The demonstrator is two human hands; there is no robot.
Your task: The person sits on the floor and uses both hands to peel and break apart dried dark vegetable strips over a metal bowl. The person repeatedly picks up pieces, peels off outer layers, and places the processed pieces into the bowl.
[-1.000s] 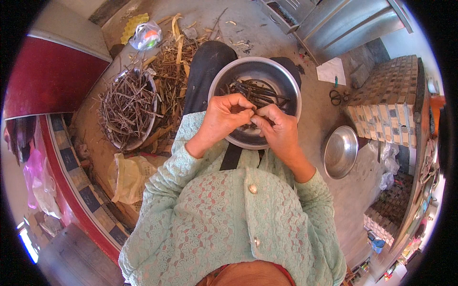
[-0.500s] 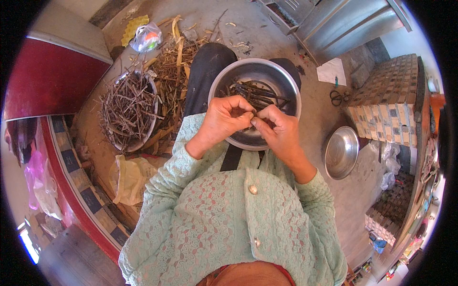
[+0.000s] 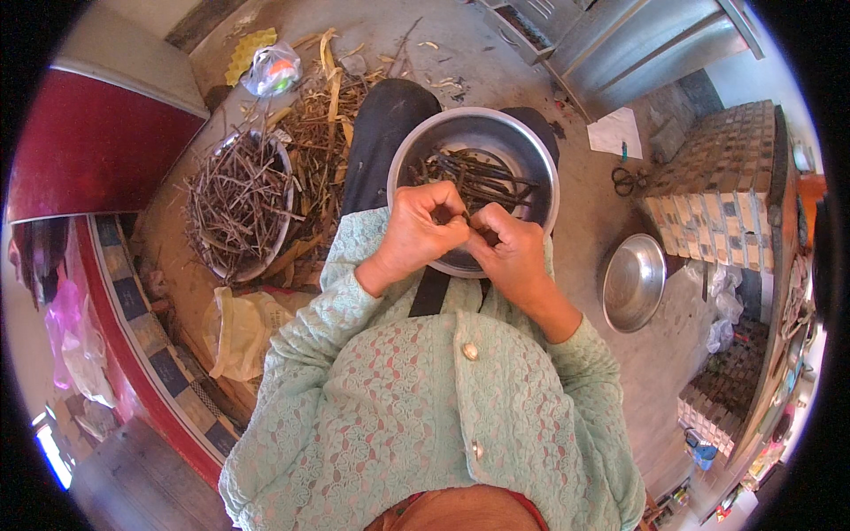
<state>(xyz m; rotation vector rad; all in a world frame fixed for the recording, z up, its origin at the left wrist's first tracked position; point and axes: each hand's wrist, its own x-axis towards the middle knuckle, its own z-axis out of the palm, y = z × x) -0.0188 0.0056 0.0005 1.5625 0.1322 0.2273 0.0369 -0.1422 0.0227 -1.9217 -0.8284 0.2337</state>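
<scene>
On my lap rests a round metal basin [image 3: 396, 164] with long, thin, dark strips [image 3: 482, 177] lying loose in it; they look like dried pods or stems. Over its near side, my left hand [image 3: 418, 228] and my right hand [image 3: 513, 252] meet, thumbs and fingers closed in a pinch. Between the fingertips shows a thin dark piece [image 3: 467, 215], mostly covered by the fingers, so its kind is not clear. Both hands are above the strips, apart from them.
Left of my legs stands a basin heaped with broken dry twigs [image 3: 239, 203], with dry stalks [image 3: 310, 124] strewn beside it. A yellowish sack [image 3: 243, 332] lies nearer. To the right are an empty metal basin [image 3: 635, 283], scissors [image 3: 627, 182] and a brick structure [image 3: 717, 186].
My hands have shifted slightly; the right wrist has dropped a little nearer to me, and the left hand has moved slightly right. The fingertips stay together.
</scene>
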